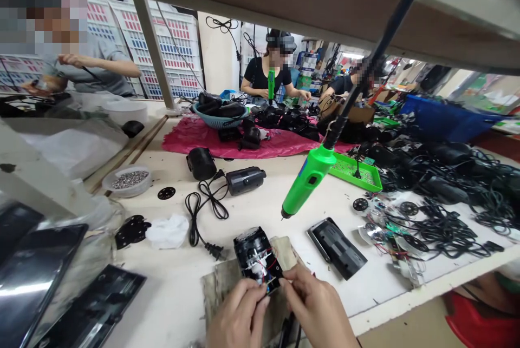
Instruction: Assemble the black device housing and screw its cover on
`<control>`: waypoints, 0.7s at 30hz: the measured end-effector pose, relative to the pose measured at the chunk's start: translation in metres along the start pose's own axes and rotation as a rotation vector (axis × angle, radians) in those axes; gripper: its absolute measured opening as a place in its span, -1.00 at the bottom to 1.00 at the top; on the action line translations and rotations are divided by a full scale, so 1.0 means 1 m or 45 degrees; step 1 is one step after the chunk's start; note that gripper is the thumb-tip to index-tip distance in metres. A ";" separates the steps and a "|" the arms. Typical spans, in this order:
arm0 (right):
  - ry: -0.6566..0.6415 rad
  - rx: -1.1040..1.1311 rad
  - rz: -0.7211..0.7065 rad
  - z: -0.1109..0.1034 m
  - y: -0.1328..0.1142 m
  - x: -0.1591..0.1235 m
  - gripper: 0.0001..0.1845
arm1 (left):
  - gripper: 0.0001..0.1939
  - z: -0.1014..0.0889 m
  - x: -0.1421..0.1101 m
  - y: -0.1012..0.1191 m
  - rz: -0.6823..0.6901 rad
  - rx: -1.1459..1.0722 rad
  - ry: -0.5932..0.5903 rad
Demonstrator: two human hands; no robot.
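Only partly visible | left grip (238, 313), right grip (319, 304): closed on opened black housing (255, 250) | inner wires (262, 267) unclear

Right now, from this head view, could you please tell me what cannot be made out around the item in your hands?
Head view:
Lower end of the open black plastic housing: hidden by the left hand and right hand.
Thin red wires inside it: too small to trace.
Dark object below the hands: cut off by the bottom edge.
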State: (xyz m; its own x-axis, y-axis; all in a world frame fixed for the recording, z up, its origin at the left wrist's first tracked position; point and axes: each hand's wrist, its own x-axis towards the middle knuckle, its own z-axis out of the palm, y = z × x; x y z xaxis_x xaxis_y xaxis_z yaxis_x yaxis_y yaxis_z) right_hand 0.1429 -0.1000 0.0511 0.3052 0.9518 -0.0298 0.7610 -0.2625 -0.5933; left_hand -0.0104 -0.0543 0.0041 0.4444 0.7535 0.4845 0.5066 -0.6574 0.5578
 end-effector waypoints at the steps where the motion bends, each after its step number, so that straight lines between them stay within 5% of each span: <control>1: 0.026 0.145 0.024 0.003 0.003 -0.001 -0.75 | -0.83 0.000 0.001 -0.001 0.019 0.008 -0.002; 5: 0.019 0.765 0.231 0.014 0.008 0.001 -0.60 | -0.83 -0.002 0.003 -0.009 0.157 0.023 -0.033; 9: -0.005 0.998 0.353 0.029 0.004 0.003 -0.46 | -0.77 -0.001 0.003 -0.011 0.164 0.018 -0.009; 13: 0.170 1.281 0.445 0.040 -0.003 -0.006 -0.42 | -0.74 -0.002 0.003 -0.009 0.145 0.014 0.005; 21: 0.227 1.302 0.343 0.048 -0.002 -0.012 -0.41 | -0.75 -0.003 0.004 -0.016 0.228 0.059 -0.045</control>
State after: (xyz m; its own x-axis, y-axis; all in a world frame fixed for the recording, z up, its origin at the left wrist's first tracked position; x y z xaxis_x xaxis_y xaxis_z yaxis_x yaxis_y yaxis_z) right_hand 0.1103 -0.1030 0.0136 0.5339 0.8236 -0.1915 -0.1593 -0.1245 -0.9794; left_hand -0.0191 -0.0412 -0.0006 0.5561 0.6243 0.5486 0.4500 -0.7811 0.4328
